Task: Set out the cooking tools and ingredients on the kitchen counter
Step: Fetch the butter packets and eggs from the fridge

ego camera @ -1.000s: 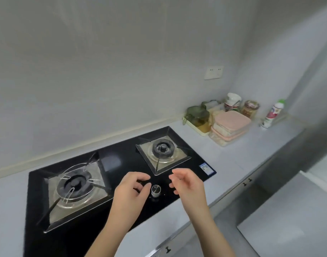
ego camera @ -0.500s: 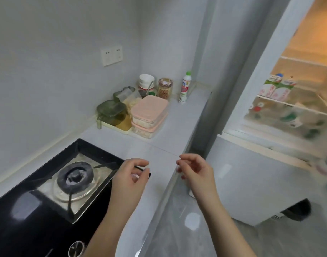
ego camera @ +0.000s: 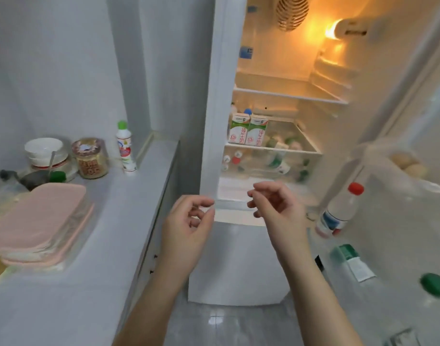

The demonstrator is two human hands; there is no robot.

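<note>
My left hand (ego camera: 189, 222) and right hand (ego camera: 276, 206) hover loosely curled, empty, before the lit white fridge (ego camera: 215, 96), whose green-and-white milk cartons (ego camera: 248, 131) wait unfetched; pink-lidded clear boxes (ego camera: 39, 216) already sit left on the grey surface (ego camera: 129, 208).

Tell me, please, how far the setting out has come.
Done: pink-lidded boxes and a jar stand on the counter. In hand: nothing; the left hand and right hand are loosely curled and empty before the open fridge. Left: milk cartons sit on a fridge shelf, untouched.
</note>
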